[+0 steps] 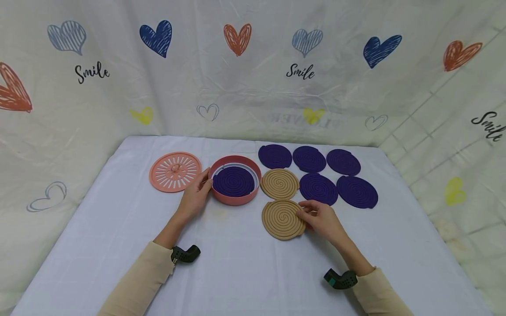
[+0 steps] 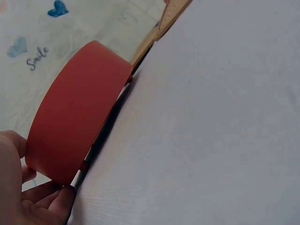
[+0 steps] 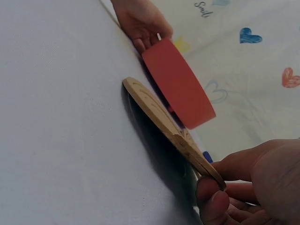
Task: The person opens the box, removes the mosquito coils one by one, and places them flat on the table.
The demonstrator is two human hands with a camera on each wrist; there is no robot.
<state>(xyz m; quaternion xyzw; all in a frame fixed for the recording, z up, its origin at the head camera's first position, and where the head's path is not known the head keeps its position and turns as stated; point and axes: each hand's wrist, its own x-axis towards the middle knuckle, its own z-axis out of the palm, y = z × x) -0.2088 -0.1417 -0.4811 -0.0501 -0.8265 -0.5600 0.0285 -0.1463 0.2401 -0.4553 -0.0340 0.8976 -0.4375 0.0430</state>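
My left hand (image 1: 195, 194) grips the left side of a round red mosquito coil holder (image 1: 236, 201), its fingers at the lower edge in the left wrist view. Inside the holder lies a purple mosquito coil (image 1: 233, 181) with a pale rim around it. With thumb and fingers, my right hand (image 1: 323, 220) pinches the right edge of a tan mosquito coil (image 1: 281, 220). In the right wrist view this tan coil (image 3: 157, 117) is tilted and raised above the cloth, a shadow beneath it. Just behind it lies a second tan coil (image 1: 279, 184), beside the holder.
A slotted pink lid (image 1: 175, 172) lies left of the holder. Several purple coils, among them a near one (image 1: 318, 189) and a far one (image 1: 275, 156), lie flat at the back right. Behind the white-clothed table (image 1: 229, 272) hangs a heart-printed curtain (image 1: 253, 79).
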